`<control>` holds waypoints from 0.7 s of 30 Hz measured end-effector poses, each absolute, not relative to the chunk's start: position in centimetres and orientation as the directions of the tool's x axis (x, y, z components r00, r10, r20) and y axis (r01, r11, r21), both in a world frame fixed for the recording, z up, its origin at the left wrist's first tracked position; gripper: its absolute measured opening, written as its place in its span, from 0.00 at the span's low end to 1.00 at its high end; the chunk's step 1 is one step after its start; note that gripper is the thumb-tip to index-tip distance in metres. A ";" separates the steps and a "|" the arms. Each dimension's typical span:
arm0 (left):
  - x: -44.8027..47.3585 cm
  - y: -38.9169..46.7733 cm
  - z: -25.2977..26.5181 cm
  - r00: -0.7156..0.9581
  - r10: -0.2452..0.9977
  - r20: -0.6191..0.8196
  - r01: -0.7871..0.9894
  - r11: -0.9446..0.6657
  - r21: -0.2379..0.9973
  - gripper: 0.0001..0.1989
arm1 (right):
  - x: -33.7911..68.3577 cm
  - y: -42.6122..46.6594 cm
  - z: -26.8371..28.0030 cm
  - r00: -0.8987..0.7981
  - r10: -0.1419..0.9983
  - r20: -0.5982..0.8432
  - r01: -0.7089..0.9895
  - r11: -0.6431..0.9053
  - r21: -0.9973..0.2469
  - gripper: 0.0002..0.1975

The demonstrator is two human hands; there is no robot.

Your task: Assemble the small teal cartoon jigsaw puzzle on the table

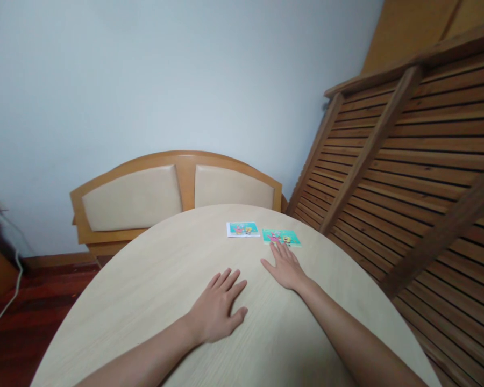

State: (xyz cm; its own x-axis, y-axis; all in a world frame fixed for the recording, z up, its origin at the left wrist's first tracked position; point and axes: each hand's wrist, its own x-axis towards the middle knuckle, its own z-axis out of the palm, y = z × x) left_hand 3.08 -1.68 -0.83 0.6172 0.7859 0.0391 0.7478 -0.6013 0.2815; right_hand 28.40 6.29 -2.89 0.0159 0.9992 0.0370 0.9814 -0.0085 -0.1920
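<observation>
Two flat cards with cartoon pictures lie side by side toward the far side of the round table [145, 301]. The left card [243, 229] has a white border and shows a pink and a yellow figure on turquoise. A similar turquoise card [292, 236] lies to its right. My right hand [286, 267] is spread, its fingertips over the near edge of the right card; whether they press on it I cannot tell. Nearer to me, my left hand [218, 307] lies palm down on the tabletop, fingers spread, holding nothing and apart from both cards.
Behind the table stands a wooden headboard [189, 185] with cream panels, against a pale wall [165, 80]. A slatted wooden frame [387, 156] leans along the right side. At far left a white cable [18, 279] hangs down to the dark red floor [44, 306].
</observation>
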 end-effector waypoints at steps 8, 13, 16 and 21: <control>2.5 -1.3 -0.6 0.646 0.763 0.017 0.710 -0.609 0.352 0.32 | 30.5 7.5 -3.8 -0.048 0.991 0.128 0.980 0.072 -0.187 0.39; 1.8 -1.2 -1.1 0.640 0.768 0.034 0.696 -0.598 0.397 0.32 | 31.3 6.0 -3.4 -0.090 0.982 0.166 0.979 0.118 -0.167 0.36; 1.3 -1.2 -1.4 0.634 0.773 0.028 0.692 -0.584 0.424 0.32 | 31.4 4.9 -3.0 -0.122 0.979 0.164 0.977 0.147 -0.153 0.33; 1.0 -0.7 -1.0 0.652 0.758 -0.031 0.690 -0.576 0.438 0.36 | 31.1 4.6 -2.8 -0.119 0.977 0.178 0.975 0.149 -0.167 0.30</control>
State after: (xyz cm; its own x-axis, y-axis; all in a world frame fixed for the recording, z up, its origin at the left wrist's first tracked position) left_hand 0.95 -0.69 -0.96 0.6518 0.7578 -0.0308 0.6903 -0.5759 0.4379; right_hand 31.13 4.64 -2.85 -0.1188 0.9768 0.1780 0.9746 0.1490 -0.1671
